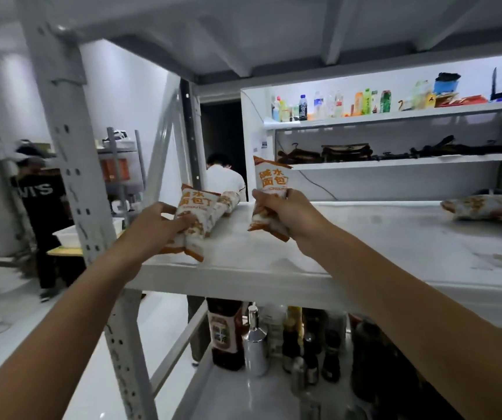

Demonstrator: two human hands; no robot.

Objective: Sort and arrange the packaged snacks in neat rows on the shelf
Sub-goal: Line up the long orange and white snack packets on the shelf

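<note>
A white shelf board (349, 247) runs across the middle of the view. My left hand (155, 224) grips an orange-and-white snack bag (196, 218) that lies at the shelf's left end, near the front edge. Behind that bag another snack bag (230, 200) lies flat. My right hand (286, 212) holds a second orange-and-white snack bag (271, 183) upright, its lower end just above the board. At the far right of the shelf lies a further snack bag (486, 210) on its side.
A perforated metal upright (70, 153) stands left of my left arm. Several bottles (255, 341) stand on the shelf below. Behind are wall shelves with drink bottles (334, 106) and dark items. A person in white (224, 175) and a person in black (39, 195) stand beyond.
</note>
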